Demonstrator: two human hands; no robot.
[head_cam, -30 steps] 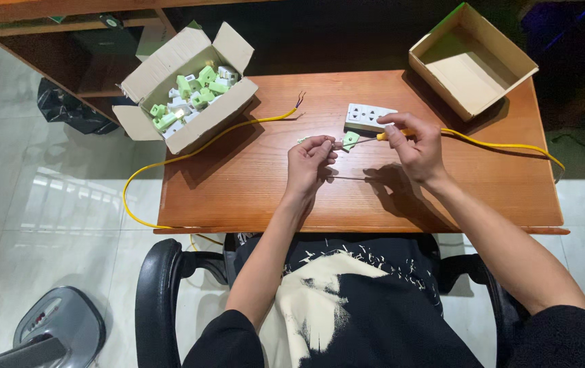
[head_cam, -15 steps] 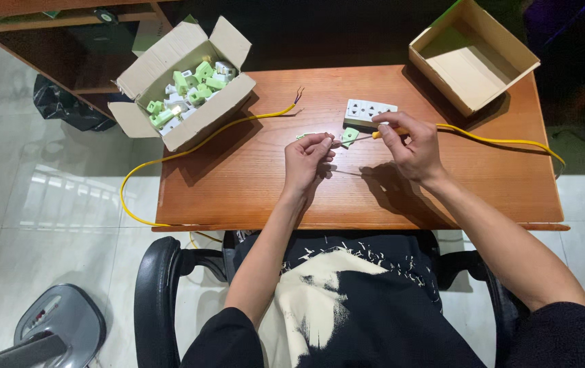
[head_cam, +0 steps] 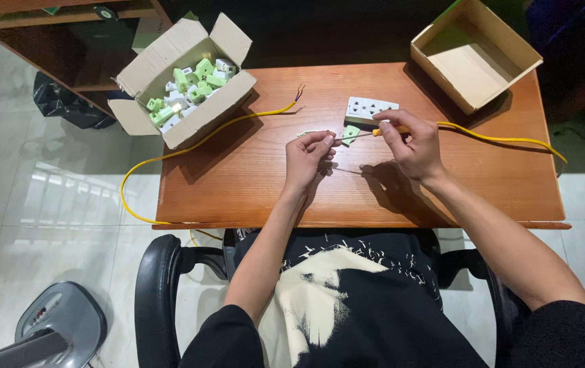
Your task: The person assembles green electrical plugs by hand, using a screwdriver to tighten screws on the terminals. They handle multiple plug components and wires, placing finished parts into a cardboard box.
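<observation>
Screwdriver work over the wooden counter [head_cam: 251, 184]

Left hand [head_cam: 308, 158] fingers pinch a small green-white part [head_cam: 317, 134] above the counter's middle; right hand [head_cam: 411, 145] fingers grip a screwdriver [head_cam: 367, 133], its tip at that part, just beside the white socket plate [head_cam: 370, 109].

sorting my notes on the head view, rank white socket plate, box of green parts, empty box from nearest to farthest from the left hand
From the left hand:
1. White socket plate, just up and right on the table.
2. Box of green parts, at the far-left corner.
3. Empty box, at the far-right corner.
</observation>
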